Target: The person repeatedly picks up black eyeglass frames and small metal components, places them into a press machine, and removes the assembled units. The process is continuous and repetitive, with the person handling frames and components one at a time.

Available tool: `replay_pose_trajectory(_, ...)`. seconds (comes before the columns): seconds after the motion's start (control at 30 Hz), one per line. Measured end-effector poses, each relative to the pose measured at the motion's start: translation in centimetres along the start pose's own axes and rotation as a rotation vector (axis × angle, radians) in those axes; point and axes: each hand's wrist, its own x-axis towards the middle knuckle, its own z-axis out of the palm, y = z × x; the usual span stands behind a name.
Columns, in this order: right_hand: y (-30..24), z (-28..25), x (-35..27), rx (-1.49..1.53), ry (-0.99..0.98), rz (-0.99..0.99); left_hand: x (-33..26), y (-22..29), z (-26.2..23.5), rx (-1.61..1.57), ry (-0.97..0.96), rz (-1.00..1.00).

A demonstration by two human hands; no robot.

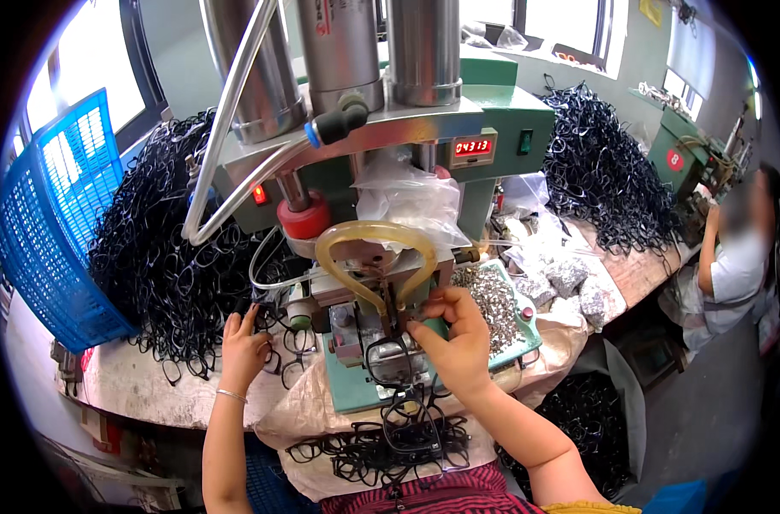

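My right hand [456, 336] holds a black eyeglass frame [388, 361] against the metal fixture [356, 327] of a green press machine [458, 137], fingers pinched at the frame's upper corner. A yellowish tube loop [375, 236] hangs just above. My left hand [243, 344] reaches into a big pile of black eyeglass frames [167, 257] on the left, fingers curled on one of them. More black frames [381, 445] lie heaped on my lap below the machine.
A blue plastic basket [52, 231] leans at the far left. A tray of small metal parts [493, 300] sits right of the fixture, with bagged parts [570, 278] beyond. Another black frame pile [608, 176] rises at the back right. A second person [732, 265] works at the right.
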Motion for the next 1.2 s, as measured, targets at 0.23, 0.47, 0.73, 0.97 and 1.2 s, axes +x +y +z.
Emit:
replay_pose_trajectory(0.23,-1.0,1.4,-0.5,0.104,-0.067,0.043,1.7,1.5,-1.9,-0.633,0.480,-0.366)
replay_pose_trajectory(0.47,-4.3,-1.7,-1.0,-0.347,-0.225,-0.075,1.0,16.7,-8.3,-1.075,0.745,0.106)
replay_pose_trajectory(0.73,5.8,-12.2,0.4,-1.097,0.029,-0.326,3.2,19.6,-8.8,-0.799,0.296,0.604)
replay_pose_trajectory(0.97,5.0,-9.6,2.0,-1.205,-0.298,-0.545,2.3,20.0,-8.4,-0.806,0.287,0.526)
replay_pose_trajectory(1.2,4.2,-11.1,0.5,-0.717,0.225,-0.171,-7.7,17.7,-11.0,-0.554,0.504,0.167)
